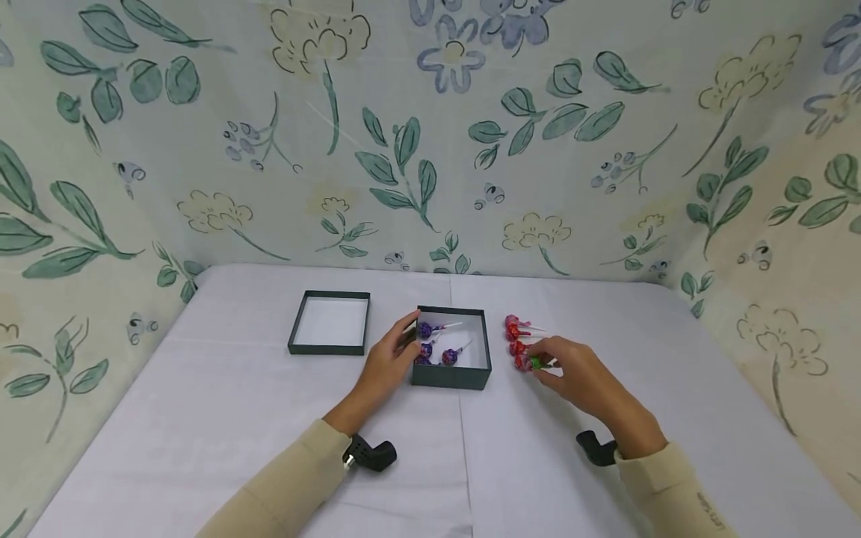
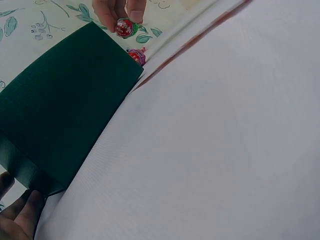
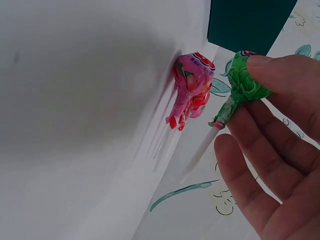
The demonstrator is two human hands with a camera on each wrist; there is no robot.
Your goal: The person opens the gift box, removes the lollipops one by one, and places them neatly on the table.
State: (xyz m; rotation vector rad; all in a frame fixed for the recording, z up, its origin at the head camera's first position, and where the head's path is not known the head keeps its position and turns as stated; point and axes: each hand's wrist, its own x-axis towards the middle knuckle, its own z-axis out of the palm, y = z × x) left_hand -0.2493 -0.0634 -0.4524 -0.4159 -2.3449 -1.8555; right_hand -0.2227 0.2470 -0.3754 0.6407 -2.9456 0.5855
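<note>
My right hand (image 1: 572,370) pinches a lollipop with a green wrapper (image 3: 245,82) between thumb and fingers, its white stick pointing down and away from the candy. Beside it, to the right of the box, lie several red and pink lollipops (image 1: 516,329) in a column. A dark green box (image 1: 451,378) stands open in the middle of the table, with several purple-wrapped lollipops (image 1: 449,356) inside on its white bottom. At the box's left wall rests my left hand (image 1: 390,359), its fingertips against the outside. In the left wrist view its fingers (image 2: 27,212) touch the green side.
A shallow dark green lid (image 1: 328,349) with a white inside lies to the left of the box. White cloth (image 1: 235,426) covers the table. Behind it and at both sides hangs a flowered curtain (image 1: 403,97). Black wrist devices (image 1: 377,454) sit at both cuffs.
</note>
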